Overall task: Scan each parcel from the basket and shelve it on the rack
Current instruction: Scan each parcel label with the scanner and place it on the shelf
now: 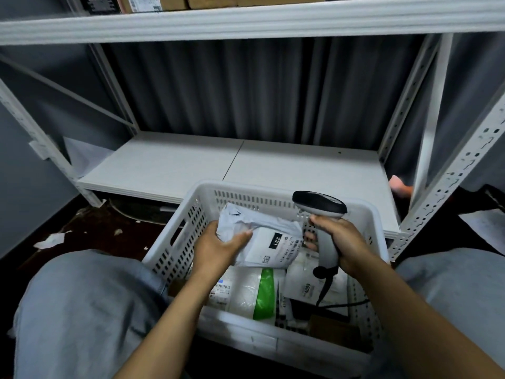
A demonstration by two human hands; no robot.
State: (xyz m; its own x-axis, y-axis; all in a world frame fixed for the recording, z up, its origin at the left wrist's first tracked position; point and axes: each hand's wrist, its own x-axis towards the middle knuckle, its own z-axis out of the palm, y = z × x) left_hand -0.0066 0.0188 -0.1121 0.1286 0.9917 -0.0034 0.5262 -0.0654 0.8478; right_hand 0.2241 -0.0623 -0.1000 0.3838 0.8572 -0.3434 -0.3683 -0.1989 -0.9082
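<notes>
A white slotted basket [188, 228] stands on the floor between my knees. My left hand [218, 248] grips a pale grey poly-bag parcel [269, 239] over the basket, its white label with a black "231" patch facing up. My right hand [340, 242] holds the handle of a grey and black barcode scanner [319, 205], whose head sits just right of the parcel. The scanner's black cable drops into the basket. Several more parcels lie inside, among them a white bag with a green stripe [252, 294] and a white labelled bag [308, 285].
The white rack's low shelf [191, 162] runs right behind the basket, with a grey curtain at its back. An upper shelf [246, 20] carries cardboard boxes. Perforated uprights [448, 184] stand at the right. Paper scraps [52, 239] litter the dark floor at the left.
</notes>
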